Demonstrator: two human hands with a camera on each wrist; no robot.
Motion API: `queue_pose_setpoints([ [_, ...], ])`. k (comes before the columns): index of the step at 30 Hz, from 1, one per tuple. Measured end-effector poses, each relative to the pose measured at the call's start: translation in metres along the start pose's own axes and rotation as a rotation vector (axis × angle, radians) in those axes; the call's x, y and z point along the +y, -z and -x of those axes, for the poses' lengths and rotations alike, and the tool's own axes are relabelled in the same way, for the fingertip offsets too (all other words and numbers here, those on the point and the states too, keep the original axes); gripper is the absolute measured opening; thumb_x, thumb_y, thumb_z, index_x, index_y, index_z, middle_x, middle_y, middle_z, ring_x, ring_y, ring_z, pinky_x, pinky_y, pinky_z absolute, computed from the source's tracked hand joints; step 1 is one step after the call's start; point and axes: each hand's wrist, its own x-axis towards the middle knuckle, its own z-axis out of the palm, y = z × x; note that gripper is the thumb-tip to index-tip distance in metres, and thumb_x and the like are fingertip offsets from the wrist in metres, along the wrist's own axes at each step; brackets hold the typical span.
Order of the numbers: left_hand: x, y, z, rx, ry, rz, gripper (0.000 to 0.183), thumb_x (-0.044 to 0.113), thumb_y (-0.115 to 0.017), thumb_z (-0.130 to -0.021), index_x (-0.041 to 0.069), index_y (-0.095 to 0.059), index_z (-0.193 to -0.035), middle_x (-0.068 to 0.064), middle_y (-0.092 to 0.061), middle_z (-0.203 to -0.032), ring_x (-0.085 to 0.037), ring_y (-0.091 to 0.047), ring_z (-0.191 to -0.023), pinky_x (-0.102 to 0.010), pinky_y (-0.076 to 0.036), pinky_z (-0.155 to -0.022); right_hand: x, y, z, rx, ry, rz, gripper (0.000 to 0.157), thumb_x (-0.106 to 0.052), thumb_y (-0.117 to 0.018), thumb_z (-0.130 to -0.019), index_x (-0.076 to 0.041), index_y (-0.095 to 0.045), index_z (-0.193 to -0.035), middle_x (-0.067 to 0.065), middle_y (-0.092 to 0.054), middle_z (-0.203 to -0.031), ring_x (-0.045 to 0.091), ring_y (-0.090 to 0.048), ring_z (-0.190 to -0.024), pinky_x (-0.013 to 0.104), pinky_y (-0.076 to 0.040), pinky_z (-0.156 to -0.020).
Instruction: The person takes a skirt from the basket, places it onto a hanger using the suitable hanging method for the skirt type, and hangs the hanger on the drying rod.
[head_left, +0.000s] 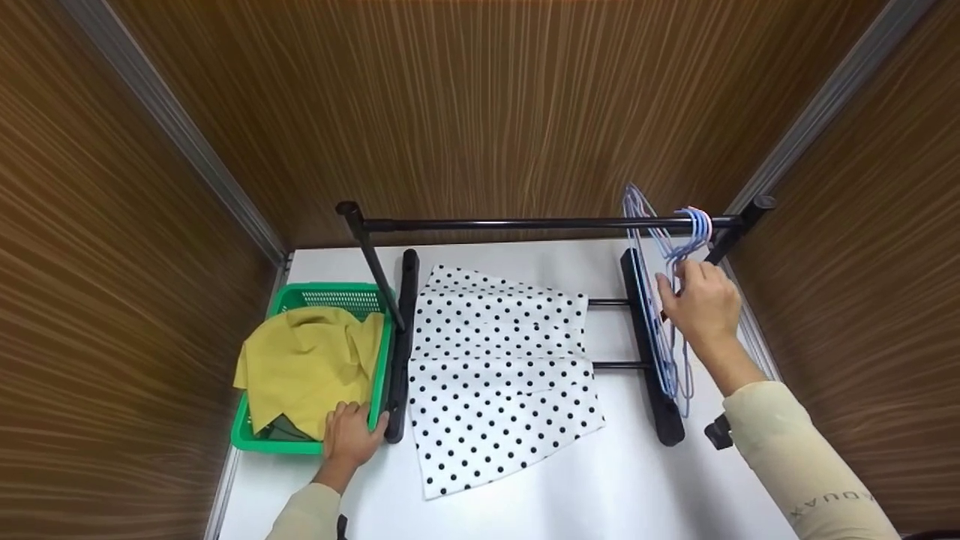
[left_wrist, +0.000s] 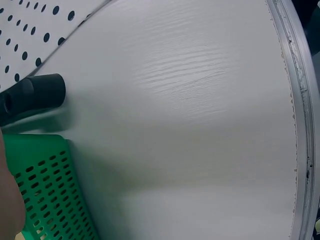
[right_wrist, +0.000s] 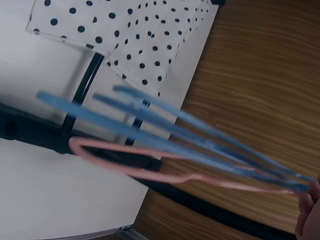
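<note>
My left hand [head_left: 350, 435] grips the front right corner of a green plastic basket [head_left: 241, 427], fingers inside the rim and thumb outside. A yellow cloth [head_left: 311, 360] lies heaped in the basket, over something dark. At the right, my right hand [head_left: 705, 300] holds thin clothes hangers [head_left: 673, 251] just below their hooks, which hang over the black rail. In the right wrist view, blue hangers [right_wrist: 150, 135] and a pink hanger [right_wrist: 135, 175] meet at the fingertips. A white cloth with black dots [head_left: 502, 382] lies spread under the rack.
The black garment rack [head_left: 525, 223] spans the white tabletop [head_left: 547, 495], with feet [head_left: 652, 352] on both sides and two low crossbars. Brown wood-grain panels [head_left: 480, 112] enclose the back and sides. A metal edge [left_wrist: 300, 100] borders the table.
</note>
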Motion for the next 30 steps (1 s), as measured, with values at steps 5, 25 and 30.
queue_pose_setpoints([
  [5,0.0,0.002,-0.001,-0.001,0.001,0.007,0.053,0.048,-0.058,-0.095,0.0,-0.069,-0.115,-0.015,-0.066,-0.099,-0.032,-0.053,-0.093,-0.044,-0.038,-0.079,0.009,0.0,0.005,-0.072,0.002,0.083,0.033,-0.029,-0.075,-0.085,0.001,-0.061,-0.082,0.021,-0.059,-0.078,0.039,-0.052,-0.075,0.05,-0.04,-0.063],
  [25,0.0,-0.007,0.006,0.26,-0.109,0.028,0.038,0.037,-0.06,-0.096,0.003,-0.068,-0.111,-0.016,-0.06,-0.095,-0.033,-0.049,-0.09,-0.048,-0.035,-0.084,-0.008,-0.016,0.008,0.151,0.056,-0.197,0.021,-0.01,-0.065,-0.085,0.001,-0.056,-0.07,0.016,-0.052,-0.062,0.039,-0.046,-0.067,0.05,-0.031,-0.066],
  [30,0.0,-0.007,0.006,0.294,-0.128,0.035,0.037,0.036,-0.061,-0.095,0.002,-0.066,-0.11,-0.017,-0.06,-0.095,-0.034,-0.049,-0.09,-0.049,-0.035,-0.084,-0.015,-0.019,0.011,0.18,0.075,-0.333,0.013,-0.006,-0.065,-0.085,0.005,-0.06,-0.079,0.015,-0.052,-0.063,0.036,-0.046,-0.068,0.048,-0.032,-0.068],
])
